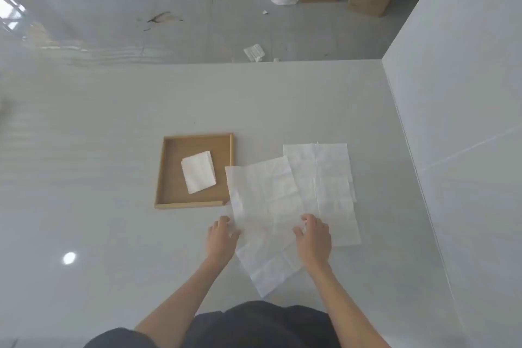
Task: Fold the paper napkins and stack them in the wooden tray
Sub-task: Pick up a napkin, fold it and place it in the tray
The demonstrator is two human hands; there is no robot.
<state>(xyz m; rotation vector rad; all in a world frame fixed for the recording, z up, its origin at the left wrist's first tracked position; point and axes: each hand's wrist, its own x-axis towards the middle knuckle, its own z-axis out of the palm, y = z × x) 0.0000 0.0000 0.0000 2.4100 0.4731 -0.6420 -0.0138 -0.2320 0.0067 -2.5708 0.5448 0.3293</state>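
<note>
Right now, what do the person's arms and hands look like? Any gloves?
No gloves. The left hand and right hand are bare, with no ring, watch or bracelet that I can see. The left forearm and right forearm have no sleeves on them. Lower down, dark grey clothing covers the body.

Folded napkin [198, 172] sits in wooden tray [172, 150]; near napkin [265, 200] (unfolded, creased) overlaps far napkin [330, 172] beside it.
</note>
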